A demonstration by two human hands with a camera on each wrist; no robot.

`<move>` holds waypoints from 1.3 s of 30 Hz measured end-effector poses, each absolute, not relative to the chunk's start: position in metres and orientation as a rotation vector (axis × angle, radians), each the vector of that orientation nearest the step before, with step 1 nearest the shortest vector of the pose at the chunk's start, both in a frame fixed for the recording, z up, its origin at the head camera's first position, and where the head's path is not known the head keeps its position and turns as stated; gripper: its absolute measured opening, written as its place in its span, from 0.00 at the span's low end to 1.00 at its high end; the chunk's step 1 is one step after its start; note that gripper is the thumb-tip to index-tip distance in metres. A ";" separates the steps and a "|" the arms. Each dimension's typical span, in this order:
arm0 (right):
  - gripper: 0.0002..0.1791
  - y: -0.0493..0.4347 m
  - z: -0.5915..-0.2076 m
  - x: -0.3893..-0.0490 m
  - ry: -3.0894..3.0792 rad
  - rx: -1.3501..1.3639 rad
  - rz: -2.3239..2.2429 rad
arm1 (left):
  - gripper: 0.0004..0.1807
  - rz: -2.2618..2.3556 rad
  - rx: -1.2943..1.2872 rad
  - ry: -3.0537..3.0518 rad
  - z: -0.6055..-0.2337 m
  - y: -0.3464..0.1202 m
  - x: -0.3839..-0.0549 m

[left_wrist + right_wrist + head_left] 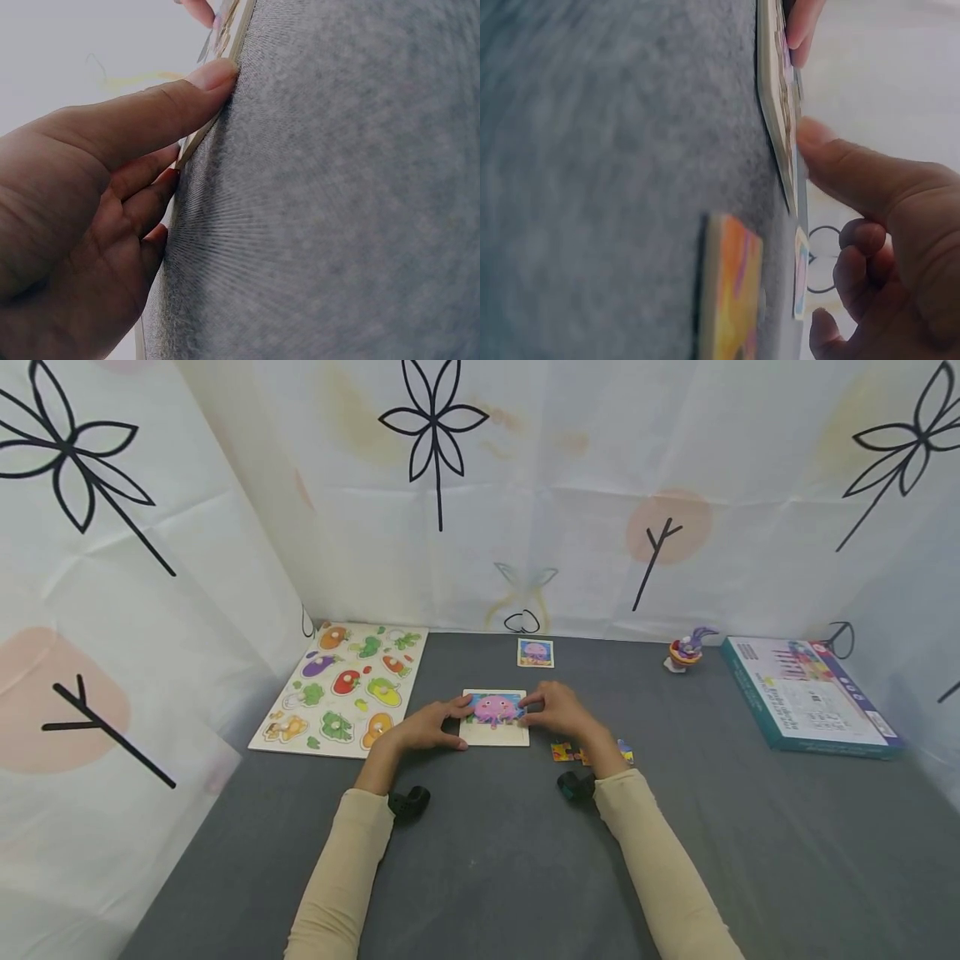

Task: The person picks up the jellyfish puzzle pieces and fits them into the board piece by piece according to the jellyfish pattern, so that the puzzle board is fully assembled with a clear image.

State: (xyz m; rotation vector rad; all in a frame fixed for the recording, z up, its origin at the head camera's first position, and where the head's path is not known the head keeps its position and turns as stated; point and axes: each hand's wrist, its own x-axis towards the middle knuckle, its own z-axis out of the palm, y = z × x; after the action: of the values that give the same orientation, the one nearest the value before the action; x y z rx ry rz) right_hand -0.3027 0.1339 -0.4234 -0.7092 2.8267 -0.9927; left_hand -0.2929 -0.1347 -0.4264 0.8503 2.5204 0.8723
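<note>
A wooden jigsaw tray [498,737] with a pink octopus picture [495,708] lies on the table. The tray's lower strip is bare wood. My left hand [427,725] holds the tray's left edge, thumb at the near corner and fingers farther up the side. My right hand [558,708] pinches a puzzle piece at the right side of the picture with thumb and forefinger. In the right wrist view, the thumb [817,142] bears on the puzzle surface while the forefinger's tip is hidden. Loose yellow, orange and blue pieces [562,752] lie beside the right wrist, partly covered by it.
A vegetable puzzle board [300,735] lies on the left. Behind the tray is a small octopus picture card [536,653]. A little figurine [684,652] stands at the back right, beside a flat teal-edged box [817,697]. White printed cloth hangs around the grey table [480,860].
</note>
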 end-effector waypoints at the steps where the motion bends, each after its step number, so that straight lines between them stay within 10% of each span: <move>1: 0.17 0.134 -0.424 -0.303 2.826 -0.711 -0.987 | 0.38 0.878 0.850 2.519 -0.427 -0.135 -0.293; 39: 0.14 0.127 -0.419 -0.311 2.696 -0.890 -0.843 | 0.38 0.878 0.850 2.510 -0.428 -0.135 -0.294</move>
State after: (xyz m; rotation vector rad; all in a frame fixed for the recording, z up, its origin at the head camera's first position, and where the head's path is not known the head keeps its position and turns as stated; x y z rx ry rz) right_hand -0.3114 0.1266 -0.4187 -0.8900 2.6963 -0.8432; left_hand -0.2941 -0.1351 -0.4281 0.8501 2.5096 0.8778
